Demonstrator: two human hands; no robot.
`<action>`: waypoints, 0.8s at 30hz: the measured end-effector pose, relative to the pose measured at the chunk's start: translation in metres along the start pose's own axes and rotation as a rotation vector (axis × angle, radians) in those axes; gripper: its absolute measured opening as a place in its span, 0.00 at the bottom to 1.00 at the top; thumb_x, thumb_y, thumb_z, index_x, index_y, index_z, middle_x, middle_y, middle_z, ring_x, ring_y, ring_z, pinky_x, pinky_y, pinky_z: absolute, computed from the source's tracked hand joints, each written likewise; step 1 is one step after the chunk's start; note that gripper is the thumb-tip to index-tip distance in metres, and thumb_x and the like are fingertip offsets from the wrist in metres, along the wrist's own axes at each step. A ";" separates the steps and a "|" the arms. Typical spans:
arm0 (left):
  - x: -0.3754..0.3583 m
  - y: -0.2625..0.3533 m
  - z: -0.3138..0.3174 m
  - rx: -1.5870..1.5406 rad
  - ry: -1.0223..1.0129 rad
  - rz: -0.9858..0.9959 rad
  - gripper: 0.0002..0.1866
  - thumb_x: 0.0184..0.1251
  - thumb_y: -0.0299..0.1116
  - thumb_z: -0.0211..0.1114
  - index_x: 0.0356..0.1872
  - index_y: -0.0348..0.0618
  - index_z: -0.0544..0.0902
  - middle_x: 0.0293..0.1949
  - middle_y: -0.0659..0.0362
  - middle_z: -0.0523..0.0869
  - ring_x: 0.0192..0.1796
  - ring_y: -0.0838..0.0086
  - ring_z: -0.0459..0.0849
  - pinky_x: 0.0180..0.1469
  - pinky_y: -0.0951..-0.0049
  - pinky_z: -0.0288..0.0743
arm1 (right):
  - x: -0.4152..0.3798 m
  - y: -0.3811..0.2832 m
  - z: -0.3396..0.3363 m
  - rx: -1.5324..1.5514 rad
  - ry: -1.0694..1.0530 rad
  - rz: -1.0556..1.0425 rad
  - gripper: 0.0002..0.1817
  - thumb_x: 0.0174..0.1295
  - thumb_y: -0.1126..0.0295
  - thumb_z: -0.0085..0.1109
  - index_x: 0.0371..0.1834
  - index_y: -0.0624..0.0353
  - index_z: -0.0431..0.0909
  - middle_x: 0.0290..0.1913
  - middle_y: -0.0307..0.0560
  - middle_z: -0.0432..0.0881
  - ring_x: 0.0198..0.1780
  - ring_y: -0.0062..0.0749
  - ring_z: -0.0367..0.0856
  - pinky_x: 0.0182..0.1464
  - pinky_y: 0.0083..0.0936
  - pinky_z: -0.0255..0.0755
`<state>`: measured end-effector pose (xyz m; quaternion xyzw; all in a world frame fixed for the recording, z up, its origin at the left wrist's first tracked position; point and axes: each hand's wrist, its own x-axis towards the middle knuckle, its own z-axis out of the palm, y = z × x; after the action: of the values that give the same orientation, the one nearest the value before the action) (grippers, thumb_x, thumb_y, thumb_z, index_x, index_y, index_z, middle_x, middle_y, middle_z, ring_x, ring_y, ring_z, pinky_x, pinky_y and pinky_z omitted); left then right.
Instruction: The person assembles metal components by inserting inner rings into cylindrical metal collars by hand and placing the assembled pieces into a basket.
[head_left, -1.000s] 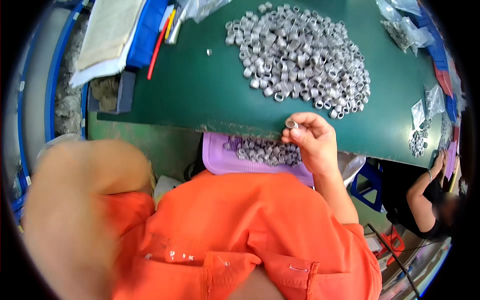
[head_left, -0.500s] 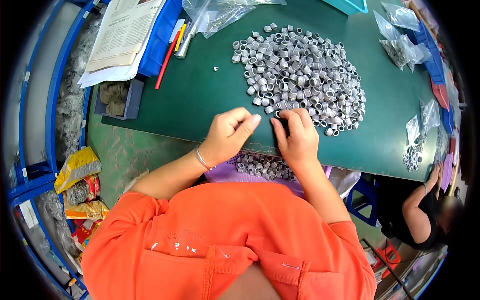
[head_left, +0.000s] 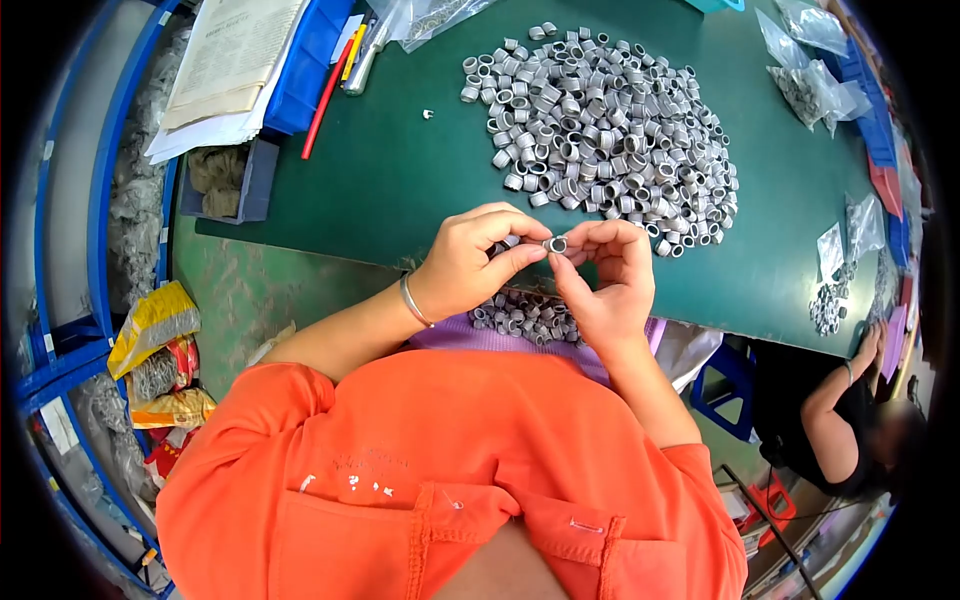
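Note:
A small grey metal ring is held up between my two hands at the table's near edge. My left hand pinches it between thumb and forefinger; more grey rings show in the curl of its fingers. From the other side my right hand grips the same ring with thumb and fingertips. Just beyond the hands spreads a large pile of similar short grey rings on the green table. Below my hands, more rings lie in a purple basket at my lap.
Papers, a blue bin, pens and a small grey box stand at the left. Bags of parts lie at the right. A co-worker sits at the right edge. Blue shelving borders the left.
My hands have come together, and a ring now shows between their fingertips. My right hand has drawn back from the pile's near edge. The view has shifted slightly.

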<state>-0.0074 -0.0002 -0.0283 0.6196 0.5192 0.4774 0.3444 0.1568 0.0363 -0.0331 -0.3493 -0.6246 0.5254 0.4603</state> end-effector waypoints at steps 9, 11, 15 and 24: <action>0.000 -0.006 -0.001 -0.187 0.015 -0.093 0.05 0.58 0.23 0.59 0.35 0.34 0.78 0.33 0.57 0.81 0.30 0.79 0.77 0.33 0.80 0.71 | 0.036 0.003 -0.007 -0.705 -0.022 -0.447 0.11 0.48 0.81 0.58 0.37 0.63 0.76 0.35 0.49 0.76 0.34 0.42 0.74 0.36 0.29 0.69; -0.002 -0.010 -0.008 -0.456 0.013 -0.282 0.05 0.58 0.24 0.56 0.35 0.34 0.76 0.33 0.55 0.81 0.26 0.80 0.74 0.28 0.82 0.68 | 0.041 0.005 -0.005 -0.863 -0.045 -0.504 0.13 0.47 0.79 0.59 0.39 0.62 0.76 0.37 0.47 0.75 0.35 0.40 0.72 0.37 0.30 0.68; 0.006 -0.008 -0.017 -0.931 0.059 -0.457 0.06 0.58 0.28 0.46 0.33 0.39 0.70 0.29 0.49 0.79 0.15 0.83 0.65 0.17 0.87 0.57 | 0.033 0.012 -0.002 -0.843 -0.090 -0.509 0.14 0.46 0.77 0.61 0.38 0.60 0.75 0.37 0.46 0.74 0.35 0.40 0.72 0.37 0.31 0.67; 0.005 -0.008 -0.007 -0.751 0.119 -0.402 0.04 0.63 0.29 0.52 0.31 0.40 0.69 0.23 0.57 0.75 0.16 0.86 0.62 0.16 0.87 0.55 | 0.006 0.010 -0.015 -0.207 0.045 -0.029 0.12 0.48 0.85 0.61 0.36 0.65 0.74 0.37 0.46 0.76 0.32 0.23 0.77 0.38 0.16 0.73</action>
<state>-0.0167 0.0060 -0.0322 0.3090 0.4386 0.5917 0.6017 0.1688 0.0496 -0.0415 -0.3977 -0.6701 0.4431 0.4433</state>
